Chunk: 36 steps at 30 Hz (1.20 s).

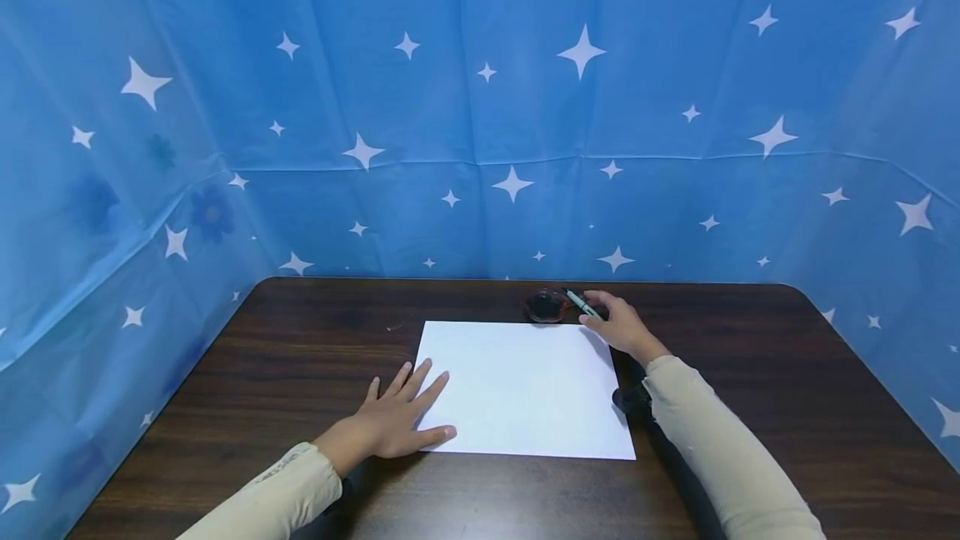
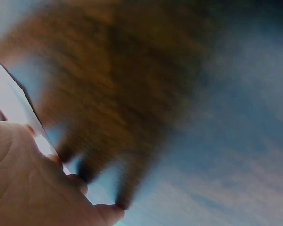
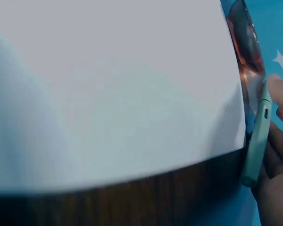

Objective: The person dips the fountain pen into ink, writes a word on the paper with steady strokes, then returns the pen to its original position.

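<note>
A white sheet of paper point(image 1: 525, 390) lies on the dark wooden table. My left hand point(image 1: 393, 422) rests with fingers spread over its left edge, the thumb near the lower left corner. At the far right corner my right hand point(image 1: 621, 328) pinches a pale green pen point(image 1: 583, 305) between thumb and fingers. The pen's dark end points to the far left in the head view. In the right wrist view the pen point(image 3: 258, 141) shows a small dark slot in its barrel. The left wrist view is largely a dark blur, with the left palm point(image 2: 33, 183) at lower left.
Dark-lensed sunglasses point(image 1: 545, 307) with a reddish-brown frame lie just beyond the paper's far edge, beside the pen. The brown table point(image 1: 315, 357) ends in a rounded far edge. A blue curtain point(image 1: 450, 107) with white stars hangs behind and at the sides.
</note>
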Motion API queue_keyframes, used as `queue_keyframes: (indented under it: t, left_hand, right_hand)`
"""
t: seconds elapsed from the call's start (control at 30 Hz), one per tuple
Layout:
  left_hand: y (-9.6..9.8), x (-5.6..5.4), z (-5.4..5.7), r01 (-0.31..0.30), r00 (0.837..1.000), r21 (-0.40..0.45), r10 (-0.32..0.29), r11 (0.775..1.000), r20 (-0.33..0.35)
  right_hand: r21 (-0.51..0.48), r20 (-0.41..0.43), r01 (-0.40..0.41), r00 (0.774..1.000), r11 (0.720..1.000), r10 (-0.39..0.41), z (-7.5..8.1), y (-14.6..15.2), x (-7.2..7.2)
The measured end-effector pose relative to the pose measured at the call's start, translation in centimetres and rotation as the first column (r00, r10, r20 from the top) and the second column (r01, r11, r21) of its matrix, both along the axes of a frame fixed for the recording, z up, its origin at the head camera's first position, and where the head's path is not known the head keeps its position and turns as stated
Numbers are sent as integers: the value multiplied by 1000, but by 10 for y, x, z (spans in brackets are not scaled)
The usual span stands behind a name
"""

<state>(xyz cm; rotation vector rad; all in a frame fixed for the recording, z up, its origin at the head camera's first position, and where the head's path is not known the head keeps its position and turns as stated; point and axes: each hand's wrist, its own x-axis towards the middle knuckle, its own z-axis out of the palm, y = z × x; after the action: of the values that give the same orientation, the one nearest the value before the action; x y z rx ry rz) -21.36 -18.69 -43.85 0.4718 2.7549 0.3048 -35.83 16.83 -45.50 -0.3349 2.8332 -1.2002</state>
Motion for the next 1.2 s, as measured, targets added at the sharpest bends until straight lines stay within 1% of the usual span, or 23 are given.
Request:
queue_keyframes:
  t: [0.2,0.47,0.63,0.7,0.83,1.0,1.2]
  left_hand:
    - [0,0,0,1,1000,1,-1,1000,11]
    - [-4,-4,-9,6,1000,-4,-6,1000,17]
    - [-4,-3,-5,4,1000,3,-4,1000,19]
    - [-3,-1,-3,2,1000,3,-3,1000,22]
    - [0,1,-2,-8,1000,-5,8,1000,18]
    - [0,-1,-3,-11,1000,-8,11,1000,8]
    - [-1,-2,0,-1,999,8,1,1000,36]
  right_hand:
    - [3,-26,63,998,998,-63,-5,-7,-2]
    - [44,-46,141,989,989,-139,-6,-14,-7]
    - [59,-62,162,985,985,-159,-5,-17,-9]
    - [62,-69,172,983,983,-167,-5,-18,-9]
    - [68,-88,178,981,982,-172,-5,-18,-6]
    - [67,-93,165,983,984,-159,-3,-17,-7]
    - [77,-97,162,983,984,-154,3,-15,-7]
